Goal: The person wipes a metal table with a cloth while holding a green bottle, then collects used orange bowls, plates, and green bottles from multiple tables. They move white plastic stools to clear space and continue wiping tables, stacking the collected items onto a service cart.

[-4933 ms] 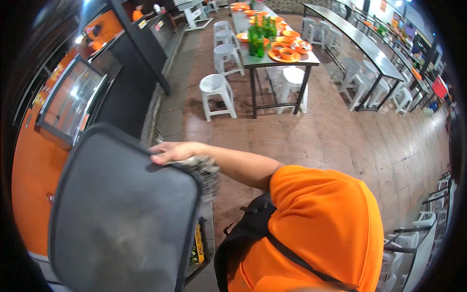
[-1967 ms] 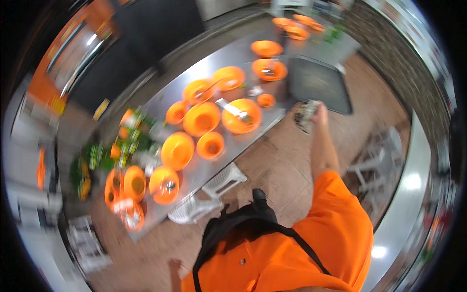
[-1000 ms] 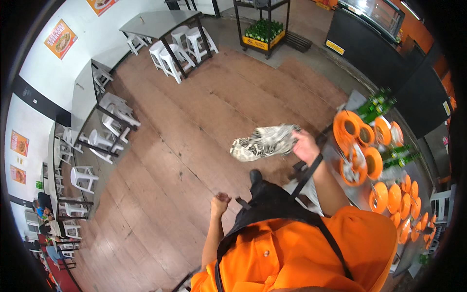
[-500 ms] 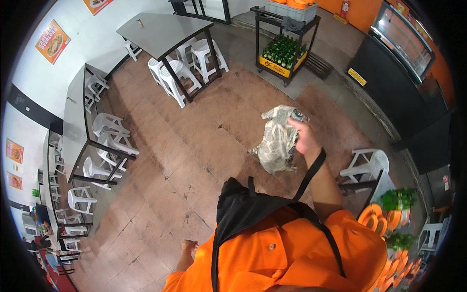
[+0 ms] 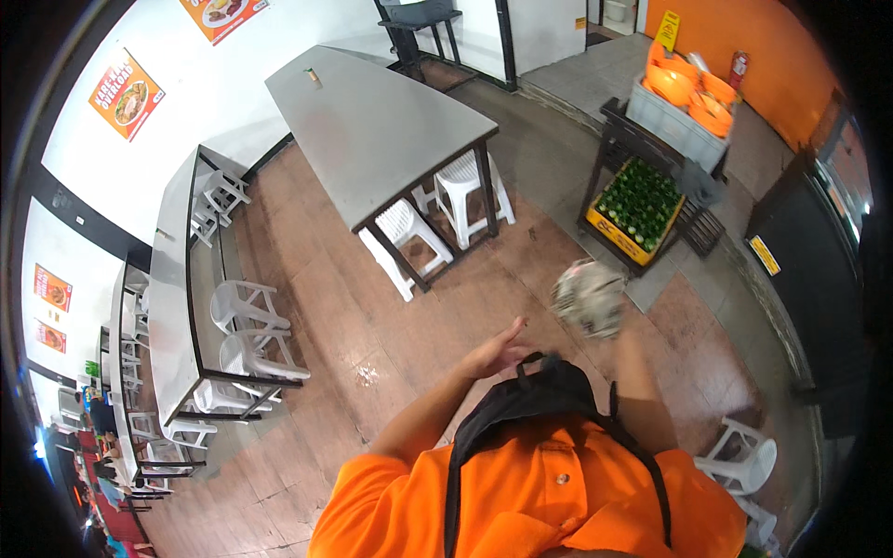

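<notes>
Head view, looking down the front of a person in an orange shirt and black apron, standing on a brown tiled floor (image 5: 391,307) in a canteen.

The right hand (image 5: 595,307) was raised in front of the chest, clenched around a crumpled grey-white cloth (image 5: 588,296); the bundle hid the fingers, so only the forearm below it showed. The cloth was held in the air, touching no surface. The left hand (image 5: 499,349) was open and empty, fingers loosely spread, held just beside the apron's neck strap and a little apart from the cloth.

Ahead stood a long steel worktop (image 5: 377,130), bare on top, with white plastic stools (image 5: 437,214) tucked beneath it. To the right was a dark rack holding a yellow crate of green bottles (image 5: 642,205), with a grey tub of orange bowls (image 5: 684,102) above it. More steel worktops and white chairs (image 5: 246,325) ran along the left wall.

As a judgement: the cloth was in hand but on no surface, so any wiping appeared yet to be done.
</notes>
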Demonstrator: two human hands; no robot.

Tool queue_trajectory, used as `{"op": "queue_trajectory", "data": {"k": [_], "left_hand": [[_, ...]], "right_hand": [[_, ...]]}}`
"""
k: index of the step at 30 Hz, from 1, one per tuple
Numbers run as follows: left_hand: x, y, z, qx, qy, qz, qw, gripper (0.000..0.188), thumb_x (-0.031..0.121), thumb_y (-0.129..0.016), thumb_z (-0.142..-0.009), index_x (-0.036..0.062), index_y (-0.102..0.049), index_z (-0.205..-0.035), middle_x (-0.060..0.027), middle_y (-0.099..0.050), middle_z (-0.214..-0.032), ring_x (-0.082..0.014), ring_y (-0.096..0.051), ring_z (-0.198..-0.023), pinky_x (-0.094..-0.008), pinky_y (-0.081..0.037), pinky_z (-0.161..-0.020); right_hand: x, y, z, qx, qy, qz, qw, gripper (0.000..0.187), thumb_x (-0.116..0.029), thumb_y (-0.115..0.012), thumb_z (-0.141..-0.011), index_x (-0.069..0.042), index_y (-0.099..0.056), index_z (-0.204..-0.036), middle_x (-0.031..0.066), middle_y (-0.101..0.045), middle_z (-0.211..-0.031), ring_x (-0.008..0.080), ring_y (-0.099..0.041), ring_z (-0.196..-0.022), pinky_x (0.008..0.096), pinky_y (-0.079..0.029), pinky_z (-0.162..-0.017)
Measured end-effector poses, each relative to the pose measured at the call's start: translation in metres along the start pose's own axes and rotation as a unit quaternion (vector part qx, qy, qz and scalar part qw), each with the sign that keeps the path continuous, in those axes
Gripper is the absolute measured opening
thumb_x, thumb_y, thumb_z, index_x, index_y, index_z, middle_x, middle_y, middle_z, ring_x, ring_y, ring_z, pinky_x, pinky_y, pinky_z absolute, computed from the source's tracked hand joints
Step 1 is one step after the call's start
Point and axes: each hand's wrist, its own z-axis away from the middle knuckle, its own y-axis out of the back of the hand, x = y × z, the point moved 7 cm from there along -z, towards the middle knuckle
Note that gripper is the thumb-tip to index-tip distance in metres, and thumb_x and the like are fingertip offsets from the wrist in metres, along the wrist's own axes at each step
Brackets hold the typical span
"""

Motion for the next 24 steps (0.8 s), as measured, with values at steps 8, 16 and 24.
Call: {"op": "queue_trajectory", "data": {"k": [8,16,24], "left_hand": [[0.318,0.047,-0.187,0.207,-0.295,-0.006,0.933,0.031,0.000,-0.051,-0.094,-0.0017,-0.062,-0.123,-0.0054,-0.071,-0.102,-0.0150,-0.068,-0.084,-0.0294,-0.055,-0.076],[0.581,0.034,-0.318,0.026,-0.327,-0.639,0.695,0.052,0.025,-0.080,-0.081,0.0033,-0.064,-0.125,-0.0190,-0.072,-0.108,-0.0378,-0.071,-0.091,-0.0442,-0.056,-0.082],[0.803,0.417,-0.427,0.549,-0.398,-0.558,0.479,0.080,0.051,-0.064,-0.095,0.0019,-0.035,-0.152,-0.0262,-0.037,-0.154,-0.0462,-0.033,-0.142,-0.0585,-0.026,-0.116]], "right_hand": [[-0.017,-0.004,-0.288,-0.020,-0.046,-0.028,0.998,0.027,-0.015,-0.067,-0.093,-0.001,-0.069,-0.115,0.0079,-0.069,-0.098,0.0205,-0.066,-0.089,0.0379,-0.055,-0.080],[-0.045,-0.086,-0.556,-0.073,-0.171,-0.277,0.942,0.038,-0.033,-0.060,-0.100,-0.006,-0.065,-0.127,0.0092,-0.068,-0.124,0.0215,-0.064,-0.114,0.0390,-0.051,-0.098],[0.096,-0.022,-0.858,0.108,-0.265,-0.021,0.958,0.049,-0.039,-0.068,-0.096,0.001,-0.062,-0.123,0.0094,-0.069,-0.115,0.0220,-0.068,-0.102,0.0371,-0.053,-0.088]]}}
